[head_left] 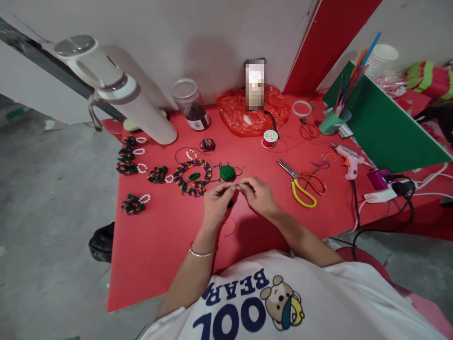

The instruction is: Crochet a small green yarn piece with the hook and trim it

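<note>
My left hand [220,198] and my right hand [260,193] meet above the red table, fingertips pinched close together. Between them runs a thin dark strand of yarn [237,184], mostly hidden by the fingers. Under my left fingers shows a small dark green piece [230,204], partly covered. Just beyond the hands sits a green yarn ball [227,173]. To its left lies a multicolored knitted ring [179,175] with a small green leaf shape [194,176] inside it. A loose thread [231,227] curls on the table nearer to me.
Left are several multicolored yarn pieces with bead loops [131,205], and a tall tumbler [141,111]. Scissors [300,184] lie right, then a glue gun [350,163] and power strip [380,194]. Behind are a jar [193,106], thread spool [269,139], red bag [231,113] and phone [255,85].
</note>
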The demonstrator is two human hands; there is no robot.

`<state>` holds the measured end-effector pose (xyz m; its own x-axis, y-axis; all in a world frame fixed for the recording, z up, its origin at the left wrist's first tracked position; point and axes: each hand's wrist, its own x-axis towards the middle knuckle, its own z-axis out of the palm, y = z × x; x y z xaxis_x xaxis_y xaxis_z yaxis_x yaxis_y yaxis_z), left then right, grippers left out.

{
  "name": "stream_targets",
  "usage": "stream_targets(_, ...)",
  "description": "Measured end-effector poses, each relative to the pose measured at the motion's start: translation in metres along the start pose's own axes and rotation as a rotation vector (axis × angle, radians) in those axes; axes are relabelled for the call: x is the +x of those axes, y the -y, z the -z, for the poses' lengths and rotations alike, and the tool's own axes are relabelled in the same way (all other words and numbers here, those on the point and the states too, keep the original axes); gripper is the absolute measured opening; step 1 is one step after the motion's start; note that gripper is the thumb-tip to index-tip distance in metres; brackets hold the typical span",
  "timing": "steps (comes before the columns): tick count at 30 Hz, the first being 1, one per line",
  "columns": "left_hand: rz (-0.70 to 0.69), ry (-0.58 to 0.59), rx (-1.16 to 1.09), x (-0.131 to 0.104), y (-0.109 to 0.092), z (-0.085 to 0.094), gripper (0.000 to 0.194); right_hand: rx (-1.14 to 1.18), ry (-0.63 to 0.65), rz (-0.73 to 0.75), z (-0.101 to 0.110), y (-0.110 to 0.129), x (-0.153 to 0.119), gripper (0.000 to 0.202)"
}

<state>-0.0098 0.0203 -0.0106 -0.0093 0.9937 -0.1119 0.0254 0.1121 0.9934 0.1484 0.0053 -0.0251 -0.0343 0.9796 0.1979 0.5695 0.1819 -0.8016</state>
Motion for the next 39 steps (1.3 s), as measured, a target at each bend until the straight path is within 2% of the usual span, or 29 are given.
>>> stream_targets(5,-0.118,-0.005,0.054,0.0019,0.0014,0.0014,0.009,-0.021,-0.01,0.014,0.0002,0.0023,-0.001,0.024)
stream_targets(9,-0.159,-0.004,0.087,0.0032,0.0033,0.0021,0.01,0.063,0.034,-0.024,0.0029,0.0073,-0.0013,0.023)
stream_targets(15,-0.241,0.029,0.161,0.0039,0.0015,0.0019,0.012,0.45,0.12,-0.233,0.0005,0.0069,0.0012,0.024)
stream_targets(17,-0.263,0.02,0.171,0.0047,0.0021,0.002,0.012,0.542,0.13,-0.261,-0.0009,0.0058,0.0015,0.023)
stream_targets(23,-0.3,0.029,0.183,0.0072,0.0067,0.0056,0.013,0.505,0.083,-0.165,-0.0045,0.0055,-0.0009,0.018)
stream_targets(28,-0.323,0.048,0.213,0.0073,0.0057,0.0084,0.014,0.577,0.11,-0.195,-0.0048,0.0064,-0.0002,0.02)
stream_targets(39,-0.309,0.021,0.174,0.0037,0.0013,0.0084,0.015,0.513,0.118,-0.157,-0.0055,0.0052,0.0007,0.018)
